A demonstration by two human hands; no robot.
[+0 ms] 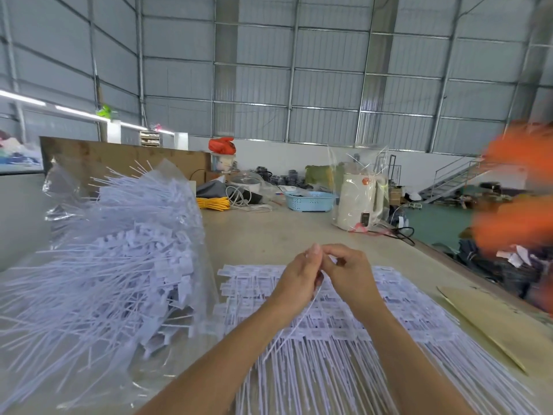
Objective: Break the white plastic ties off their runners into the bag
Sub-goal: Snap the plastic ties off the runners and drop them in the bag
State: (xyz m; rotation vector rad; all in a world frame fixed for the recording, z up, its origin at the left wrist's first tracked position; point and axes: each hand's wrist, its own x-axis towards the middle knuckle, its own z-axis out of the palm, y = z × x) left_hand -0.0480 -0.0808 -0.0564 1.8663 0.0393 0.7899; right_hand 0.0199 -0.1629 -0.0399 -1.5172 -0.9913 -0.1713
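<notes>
The one camera sits on my head, looking forward and down across the table [284,232], close over my forearms, which enter from 6 o'clock. Its wide angle also takes in the far warehouse wall [299,85] at 12 o'clock

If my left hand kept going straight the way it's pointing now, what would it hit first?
Most likely the right hand: the left hand points up and slightly right, fingertips already meeting it around a white tie. Past that is bare table, though depth is uncertain.
</notes>
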